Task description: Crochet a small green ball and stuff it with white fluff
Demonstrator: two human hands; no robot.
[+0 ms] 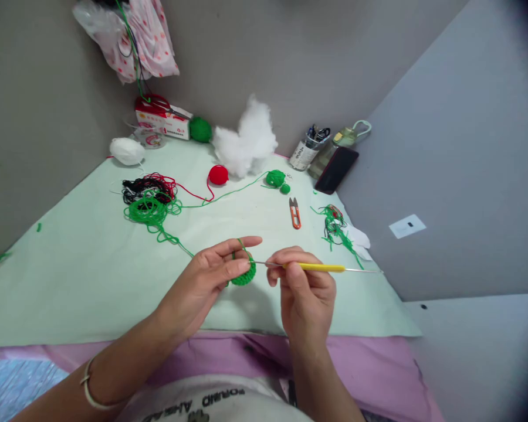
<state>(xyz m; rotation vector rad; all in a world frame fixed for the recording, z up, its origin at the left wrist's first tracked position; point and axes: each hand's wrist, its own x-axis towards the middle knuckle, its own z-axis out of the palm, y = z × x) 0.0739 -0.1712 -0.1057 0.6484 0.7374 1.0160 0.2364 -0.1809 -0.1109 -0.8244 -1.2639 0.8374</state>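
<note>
Between the thumb and fingers of my left hand (209,272) is a small round green crochet piece (245,275). Green yarn loops over that hand's raised index finger and trails back to a loose green tangle (147,209). My right hand (308,290) grips a crochet hook (321,267) by its yellow handle, pen-fashion. The hook's thin metal tip points left and meets the top edge of the green piece; whether it passes through a stitch is too small to tell. Both hands are above the front part of the pale green tabletop (114,281).
Orange thread snips (294,213) lie beyond my right hand, with yarn scraps (334,228) to their right. Farther back are a red yarn ball (218,174), white stuffing (246,140), a green ball (275,178), a white ball (127,151), a pen cup (303,155) and a leaning phone (337,170).
</note>
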